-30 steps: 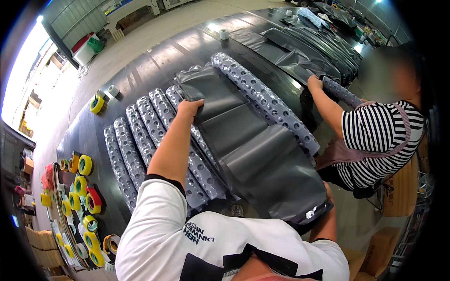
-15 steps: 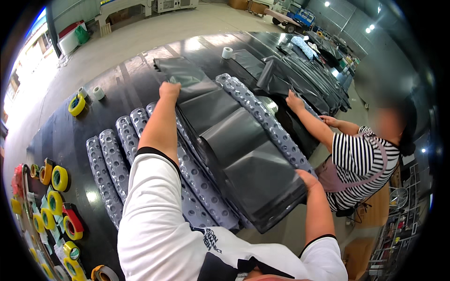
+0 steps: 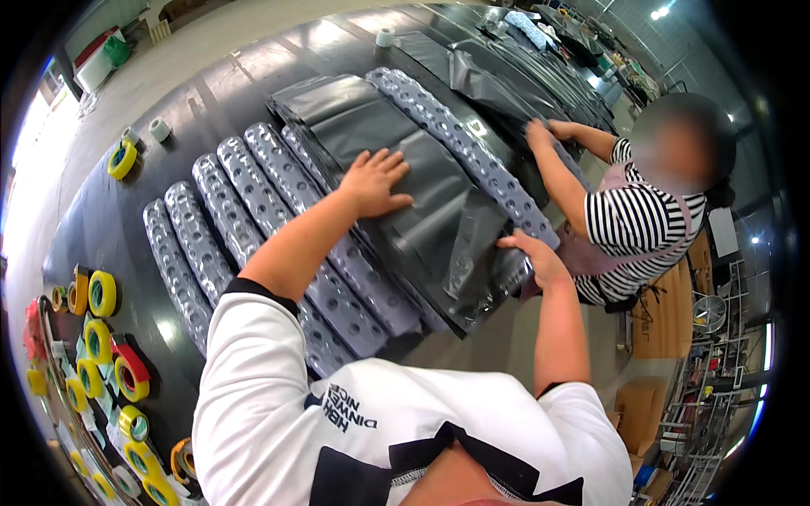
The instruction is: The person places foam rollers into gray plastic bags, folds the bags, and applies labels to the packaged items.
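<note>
My left hand (image 3: pixel 377 181) lies flat, fingers spread, on a stack of dark plastic sheets (image 3: pixel 337 110). With my right hand (image 3: pixel 542 255), I grip the near right corner of the top black plastic sheet, which is creased and partly lifted there. A grey roll with a round-dot pattern (image 3: pixel 460 139), wrapped in clear film, lies along the right side of the stack. Several similar dotted rolls (image 3: pixel 253 190) lie side by side to the left, and the stack partly covers the nearest ones.
A person in a striped shirt (image 3: pixel 641 228) stands at the right, both hands at more black plastic (image 3: pixel 506 88). Yellow tape rolls (image 3: pixel 102 293) and a red tape dispenser (image 3: pixel 128 364) sit at the table's left. White rolls (image 3: pixel 159 129) stand farther back on the dark table (image 3: pixel 101 228).
My left hand has let go of the sheet's far end and moved nearer, now flat on the stack. My right hand still holds the near corner, now more folded. The view has shifted.
</note>
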Action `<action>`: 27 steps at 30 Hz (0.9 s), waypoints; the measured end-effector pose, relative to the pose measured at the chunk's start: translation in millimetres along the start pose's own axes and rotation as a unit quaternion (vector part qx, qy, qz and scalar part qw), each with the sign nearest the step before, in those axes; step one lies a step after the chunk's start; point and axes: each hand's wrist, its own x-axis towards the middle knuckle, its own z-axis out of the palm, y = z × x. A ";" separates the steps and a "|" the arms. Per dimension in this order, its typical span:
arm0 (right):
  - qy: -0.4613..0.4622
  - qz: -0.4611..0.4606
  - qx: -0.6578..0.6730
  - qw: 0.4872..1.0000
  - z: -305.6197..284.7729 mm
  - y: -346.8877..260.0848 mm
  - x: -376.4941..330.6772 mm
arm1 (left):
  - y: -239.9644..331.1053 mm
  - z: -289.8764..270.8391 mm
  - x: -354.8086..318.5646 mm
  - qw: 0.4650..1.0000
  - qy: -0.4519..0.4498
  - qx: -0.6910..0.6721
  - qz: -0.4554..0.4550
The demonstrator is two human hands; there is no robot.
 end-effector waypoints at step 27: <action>-0.026 0.069 0.090 0.993 -11.2 13.7 37.1 | 213.1 29.2 -101.7 0.999 0.032 -0.004 -0.018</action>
